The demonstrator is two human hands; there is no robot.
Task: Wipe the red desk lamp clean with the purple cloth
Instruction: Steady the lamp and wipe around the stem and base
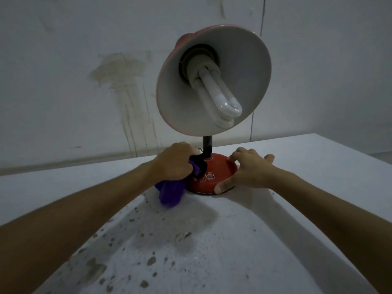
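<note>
The red desk lamp stands on the white table, its round red base (214, 175) in mid-frame. A short black neck (207, 146) carries the tilted shade (239, 66), whose white inside and coiled bulb (220, 102) face me. My left hand (174, 163) is closed on the purple cloth (171, 192) and presses it against the left side of the base by the neck; part of the cloth hangs down onto the table. My right hand (250, 169) rests on the right side of the base, fingers spread, thumb at its front rim.
The white table (212, 251) has dark specks and stains in front of the lamp. Its right edge (360, 149) runs back to a corner. A stained white wall (118, 85) stands close behind the lamp.
</note>
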